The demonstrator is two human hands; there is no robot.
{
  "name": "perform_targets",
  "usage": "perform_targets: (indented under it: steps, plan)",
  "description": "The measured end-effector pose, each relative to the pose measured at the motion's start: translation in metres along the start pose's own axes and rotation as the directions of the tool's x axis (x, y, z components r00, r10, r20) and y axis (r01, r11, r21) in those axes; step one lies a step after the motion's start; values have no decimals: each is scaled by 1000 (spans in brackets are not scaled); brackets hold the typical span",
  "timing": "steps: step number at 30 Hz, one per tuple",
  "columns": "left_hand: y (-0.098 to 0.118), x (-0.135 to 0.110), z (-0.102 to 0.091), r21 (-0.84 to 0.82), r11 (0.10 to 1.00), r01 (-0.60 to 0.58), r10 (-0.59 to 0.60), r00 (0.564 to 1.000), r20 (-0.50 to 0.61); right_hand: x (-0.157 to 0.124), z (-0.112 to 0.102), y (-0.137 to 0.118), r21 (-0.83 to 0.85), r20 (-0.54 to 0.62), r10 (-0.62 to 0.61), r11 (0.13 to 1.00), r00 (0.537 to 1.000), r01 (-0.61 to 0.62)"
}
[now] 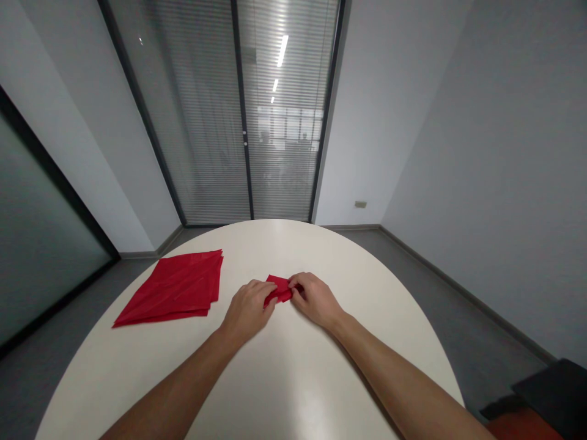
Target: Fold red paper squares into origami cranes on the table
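Between my two hands lies a small folded piece of thin red material (280, 288), cloth or plastic sheet, near the middle of the white table. My left hand (250, 307) is closed on its left end, fingers bent over the top and thumb at the near side. At the right end, my right hand (315, 297) pinches the edge between thumb and fingers. My fingertips hide both ends of the folded piece. A larger stack of flat red sheets (177, 284), creased and roughly squared, rests to the left of my left hand, apart from it.
The round white table (293, 366) fills the foreground. Beyond its far edge stands a glass partition with blinds (206, 122). Grey walls rise on both sides, with a socket plate (361, 204) low on the right. A dark and orange chair (550, 397) is at the lower right.
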State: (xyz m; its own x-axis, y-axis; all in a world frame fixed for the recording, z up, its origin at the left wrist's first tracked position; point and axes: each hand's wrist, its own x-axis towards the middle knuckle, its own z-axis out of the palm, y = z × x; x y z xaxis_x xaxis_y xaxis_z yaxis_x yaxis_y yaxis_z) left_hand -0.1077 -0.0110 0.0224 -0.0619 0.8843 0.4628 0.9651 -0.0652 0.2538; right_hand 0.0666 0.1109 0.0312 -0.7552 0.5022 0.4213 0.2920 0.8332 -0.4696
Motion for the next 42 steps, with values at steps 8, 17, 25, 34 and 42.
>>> perform_targets:
  steps: [8, 17, 25, 34, 42]
  plan:
    - [6, 2, -6, 160, 986, 46, -47, 999, 3, -2, -1, -7, -34, -12, -68, 997, 998, 68]
    - [7, 1, -9, 93, 970, 223, -212, 970, -114, -2, 4, -4, 239, -87, 65, 970, 994, -43]
    - [-2, 4, -1, -328, 860, 391, -457, 876, -155, -4, 9, -6, 369, -39, 28, 929, 999, -12]
    - [-17, 7, 16, -662, 650, 373, -532, 846, -45, -6, 8, 0, 159, 61, -134, 979, 989, 123]
    - [-9, 3, 1, -182, 865, 467, -478, 878, -23, -4, 5, -1, 80, 112, -188, 981, 976, 179]
